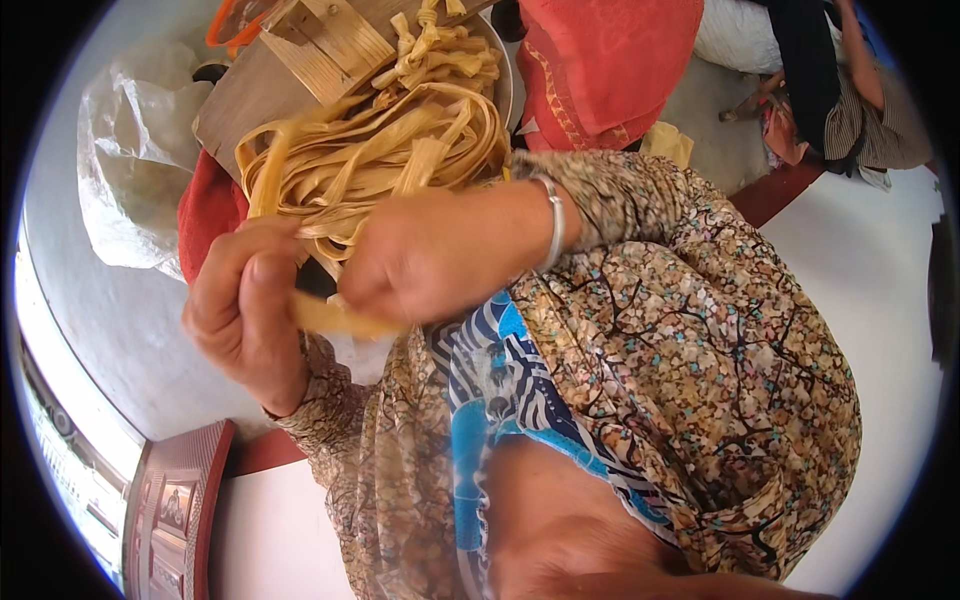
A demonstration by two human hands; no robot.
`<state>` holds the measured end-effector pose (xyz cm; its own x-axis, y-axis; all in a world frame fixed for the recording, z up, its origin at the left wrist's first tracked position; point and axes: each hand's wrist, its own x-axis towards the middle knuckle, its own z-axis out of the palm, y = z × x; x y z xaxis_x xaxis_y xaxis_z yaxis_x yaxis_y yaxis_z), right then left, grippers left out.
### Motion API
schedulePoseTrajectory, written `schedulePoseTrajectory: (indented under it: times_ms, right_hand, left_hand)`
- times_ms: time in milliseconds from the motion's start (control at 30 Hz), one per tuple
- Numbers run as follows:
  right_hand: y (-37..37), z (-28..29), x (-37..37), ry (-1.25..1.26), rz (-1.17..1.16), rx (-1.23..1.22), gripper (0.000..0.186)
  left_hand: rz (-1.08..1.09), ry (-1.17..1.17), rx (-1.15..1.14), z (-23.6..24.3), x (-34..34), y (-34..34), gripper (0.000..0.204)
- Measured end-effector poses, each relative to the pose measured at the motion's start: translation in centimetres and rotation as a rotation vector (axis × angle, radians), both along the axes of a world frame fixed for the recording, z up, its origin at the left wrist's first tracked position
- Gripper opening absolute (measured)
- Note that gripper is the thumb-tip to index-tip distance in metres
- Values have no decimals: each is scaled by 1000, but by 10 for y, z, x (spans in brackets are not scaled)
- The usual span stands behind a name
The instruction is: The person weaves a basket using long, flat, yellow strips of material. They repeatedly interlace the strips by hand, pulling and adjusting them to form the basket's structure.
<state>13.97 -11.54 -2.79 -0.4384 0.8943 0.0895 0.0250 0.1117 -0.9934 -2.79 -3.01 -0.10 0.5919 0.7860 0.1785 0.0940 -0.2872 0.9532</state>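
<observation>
Flat, pale yellow-tan strips, resembling dried plant fibre, lie coiled in a loose heap in front of me. My left hand is closed, thumb against fingers, on one such tan strip. Part of this strip stretches from the left fingers towards the underside of my right hand. The right hand, with a silver bangle at its wrist, is curled and smeared by motion; its fingertips on the strip are partly hidden. Both hands are close together at the heap's near edge.
Behind the heap lie a wooden board and knotted tan strips. A clear plastic bag stands left, red cloth far right of the heap. Another person is at the upper right. A carved reddish-brown door stands lower left.
</observation>
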Motion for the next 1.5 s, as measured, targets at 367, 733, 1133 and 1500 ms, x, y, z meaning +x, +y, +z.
schedulePoseTrajectory:
  times_ms: [367,733,1133,1500]
  right_hand:
    - [36,-36,26,-231,-764,265,18]
    - [28,-71,43,-672,-683,401,16]
    - [5,-84,45,625,-416,-536,22]
    - [29,-63,27,-251,-816,402,7]
  left_hand:
    - [-12,-225,-587,-51,60,-23,30]
    - [-20,432,367,-93,42,-11,11]
    - [-46,53,20,-68,55,-23,38]
    - [86,-241,-801,-85,52,-25,18]
